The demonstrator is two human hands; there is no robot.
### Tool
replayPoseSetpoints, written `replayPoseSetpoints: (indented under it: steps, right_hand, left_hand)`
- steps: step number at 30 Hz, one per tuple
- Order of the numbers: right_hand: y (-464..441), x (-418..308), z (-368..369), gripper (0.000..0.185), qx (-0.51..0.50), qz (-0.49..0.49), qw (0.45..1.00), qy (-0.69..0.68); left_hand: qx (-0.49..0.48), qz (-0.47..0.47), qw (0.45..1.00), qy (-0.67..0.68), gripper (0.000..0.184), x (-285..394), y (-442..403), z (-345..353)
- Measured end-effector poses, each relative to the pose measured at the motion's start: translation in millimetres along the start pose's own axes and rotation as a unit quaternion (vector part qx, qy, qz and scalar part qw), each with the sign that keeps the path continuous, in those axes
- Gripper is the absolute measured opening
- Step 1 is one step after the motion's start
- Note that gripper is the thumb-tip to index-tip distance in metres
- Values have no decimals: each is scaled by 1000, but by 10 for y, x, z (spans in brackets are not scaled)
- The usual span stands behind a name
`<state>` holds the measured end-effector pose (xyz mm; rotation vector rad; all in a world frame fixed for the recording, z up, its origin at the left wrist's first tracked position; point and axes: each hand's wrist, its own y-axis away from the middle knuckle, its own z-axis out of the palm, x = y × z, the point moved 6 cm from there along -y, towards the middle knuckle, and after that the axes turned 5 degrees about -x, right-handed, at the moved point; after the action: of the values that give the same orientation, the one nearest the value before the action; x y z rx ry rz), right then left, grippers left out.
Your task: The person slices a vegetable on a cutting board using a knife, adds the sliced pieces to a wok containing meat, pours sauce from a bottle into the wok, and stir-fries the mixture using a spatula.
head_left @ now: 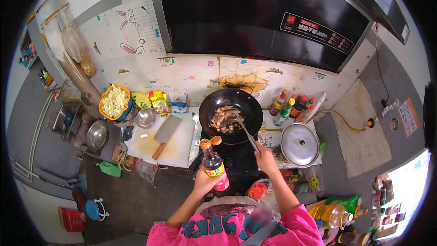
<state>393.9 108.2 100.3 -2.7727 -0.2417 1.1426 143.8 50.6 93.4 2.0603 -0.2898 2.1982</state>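
My left hand (205,181) is wrapped round a sauce bottle (212,160) with a yellow and red label. The bottle stands upright in front of the stove, its cap flipped open. My right hand (265,158) grips the handle of a metal spatula (246,132), whose blade reaches into a black wok (209,105). Small browned pieces of food (224,120), which look like meat, lie in the wok around the blade. The wok sits on the black stove (241,161).
Left of the stove, a cleaver (167,130) lies on a white cutting board (182,148). Beyond it are a metal bowl (145,118) and a yellow basket (101,105) of pale strips. Several sauce bottles (298,105) and a round lid (300,152) stand right. A range hood (227,23) overhangs the wok.
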Motion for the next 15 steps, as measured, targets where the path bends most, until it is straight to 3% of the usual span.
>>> replayPoseSetpoints:
  steps: [5, 9, 12, 15]
  right_hand:
    - [198, 26, -51, 48, -82, 61, 992, 73]
    - [317, -5, -348, 47, -76, 59, 995, 37]
    - [346, 145, -301, 49, -16, -15, 998, 56]
    - [299, 205, -96, 50, -30, 28, 998, 46]
  left_hand:
    - [17, -13, 1000, 6, 41, -9, 19, -28]
    - [30, -13, 999, -6, 41, -45, 23, -85]
    - [23, -22, 999, 7, 39, 26, -34, -69]
    - [7, -19, 999, 39, 35, -53, -162, 10]
